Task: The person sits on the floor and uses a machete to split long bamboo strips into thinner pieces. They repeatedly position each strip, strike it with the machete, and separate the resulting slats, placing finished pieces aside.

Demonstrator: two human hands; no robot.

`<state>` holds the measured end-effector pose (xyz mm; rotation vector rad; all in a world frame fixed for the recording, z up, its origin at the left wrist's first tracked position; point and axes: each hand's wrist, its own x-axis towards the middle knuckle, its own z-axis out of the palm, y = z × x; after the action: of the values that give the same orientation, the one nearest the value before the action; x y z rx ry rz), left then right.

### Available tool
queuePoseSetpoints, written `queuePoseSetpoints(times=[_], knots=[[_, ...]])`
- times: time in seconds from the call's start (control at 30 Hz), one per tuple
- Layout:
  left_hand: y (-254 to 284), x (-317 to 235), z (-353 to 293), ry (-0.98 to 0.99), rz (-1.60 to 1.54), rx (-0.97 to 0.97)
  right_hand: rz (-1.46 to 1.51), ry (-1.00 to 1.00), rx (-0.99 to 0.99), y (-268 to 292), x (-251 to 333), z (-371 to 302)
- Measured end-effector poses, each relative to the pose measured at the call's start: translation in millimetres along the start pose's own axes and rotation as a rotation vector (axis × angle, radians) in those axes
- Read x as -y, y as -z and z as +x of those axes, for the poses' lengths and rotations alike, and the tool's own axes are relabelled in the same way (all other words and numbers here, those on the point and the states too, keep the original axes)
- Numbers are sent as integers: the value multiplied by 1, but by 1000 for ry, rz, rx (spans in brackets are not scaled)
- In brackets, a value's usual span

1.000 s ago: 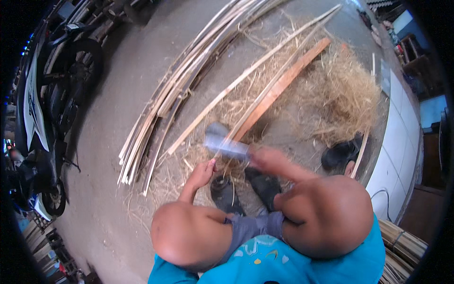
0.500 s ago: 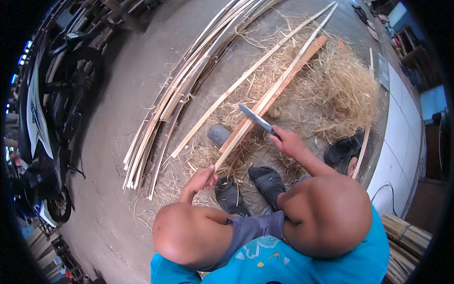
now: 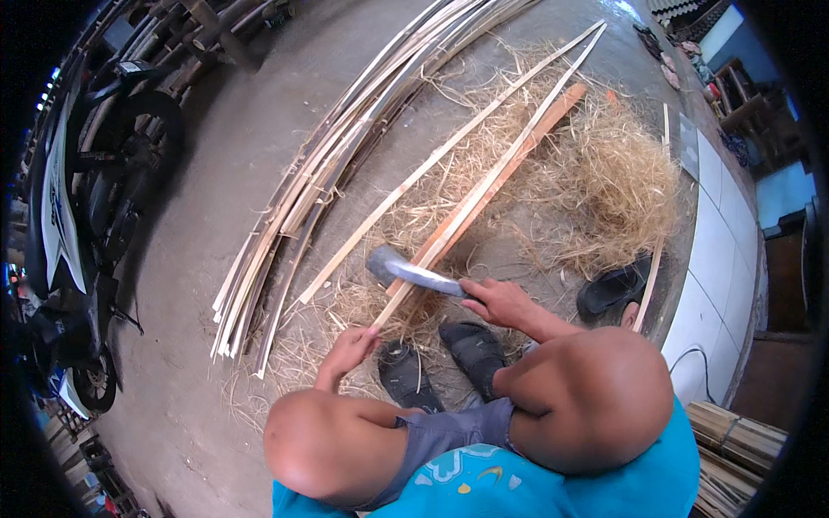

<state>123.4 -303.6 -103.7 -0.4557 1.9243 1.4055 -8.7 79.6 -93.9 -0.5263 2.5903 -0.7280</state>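
My left hand (image 3: pixel 352 347) pinches the near end of a long pale wood or bamboo strip (image 3: pixel 501 177). That strip runs away from me along a reddish-brown board (image 3: pixel 553 116). In my right hand (image 3: pixel 503 304) is the handle of a knife (image 3: pixel 425 276), its blade lying across the strip close to the board's near end. Beside the blade, a grey cylindrical block (image 3: pixel 377 261) shows next to the board, partly hidden. Another pale strip (image 3: pixel 423 173) lies to the left, meeting the held one near their far ends.
Curly shavings (image 3: pixel 626 194) pile up right of the board and litter the floor. A bundle of long strips (image 3: pixel 345 151) lies to the left, and a motorcycle (image 3: pixel 78 207) stands beyond it. At right are a black sandal (image 3: pixel 615 289), white tiles (image 3: pixel 704 250) and bundled slats (image 3: pixel 738 440).
My right hand has drawn the knife toward me along the strip, from mid-board to near its lower end. My left hand keeps its hold on the strip's end. The view has shifted slightly.
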Motion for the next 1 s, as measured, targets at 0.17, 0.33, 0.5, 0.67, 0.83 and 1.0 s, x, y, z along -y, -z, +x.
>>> queuePoseSetpoints(times=[0.17, 0.33, 0.5, 0.67, 0.83, 1.0], knots=[[37, 66, -34, 107, 92, -68, -86, -459, -350, 118, -106, 27], [-7, -7, 8, -327, 374, -411, 94, 54, -162, -4, 1, 23], [-39, -20, -1, -424, 527, -531, -193, 381, -419, 10, -55, 17], [-22, -14, 0, -312, 609, -411, -57, -464, -515, 113, -97, 28], [-33, -34, 21, -330, 670, -366, -129, 171, -53, -16, 43, -34], [-10, -15, -11, -296, 531, -183, -8, -421, -437, 83, -88, 16]])
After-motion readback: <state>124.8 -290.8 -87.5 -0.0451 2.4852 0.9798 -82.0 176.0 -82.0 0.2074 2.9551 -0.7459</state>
